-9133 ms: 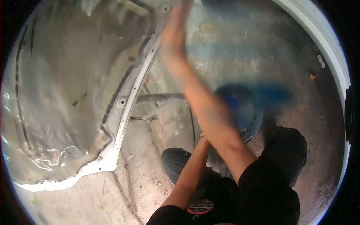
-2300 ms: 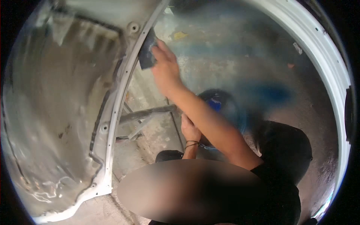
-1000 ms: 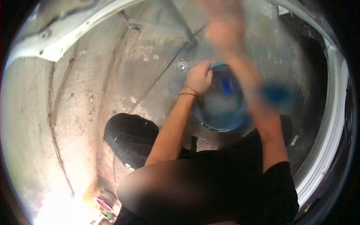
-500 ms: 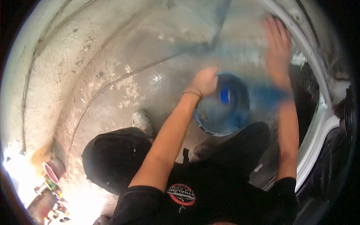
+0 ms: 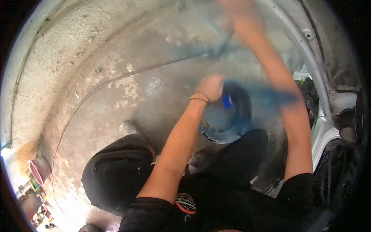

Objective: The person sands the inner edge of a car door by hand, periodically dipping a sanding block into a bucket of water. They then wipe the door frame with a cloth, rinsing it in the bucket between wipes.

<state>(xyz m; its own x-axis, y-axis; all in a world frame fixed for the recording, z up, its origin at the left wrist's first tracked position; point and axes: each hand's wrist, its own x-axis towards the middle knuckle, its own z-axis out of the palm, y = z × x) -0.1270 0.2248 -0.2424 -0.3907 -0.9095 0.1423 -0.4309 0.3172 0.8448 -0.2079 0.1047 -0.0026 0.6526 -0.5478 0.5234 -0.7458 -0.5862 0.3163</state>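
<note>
My left hand (image 5: 211,88) is closed at the rim of a dark blue bucket (image 5: 247,110), which stands tilted between my knees. A bright blue patch shows inside the bucket; smears over the view blur its details. My right hand (image 5: 243,17) is stretched far forward to the top edge of the view, smeared by motion, with its fingers partly cut off. Whether it holds anything cannot be made out. Near it lies the far end of a dark hose (image 5: 143,70) on the concrete floor.
A pale metal car-body frame (image 5: 299,42) curves along the right side, close to my right arm. At the lower left stand a pinkish container (image 5: 40,170) and several small items. Worn concrete floor (image 5: 127,91) stretches around my legs.
My right hand has swept left and forward, away from the metal frame, where its fingers lay flat. My left hand stays at the bucket; the view has shifted slightly.
</note>
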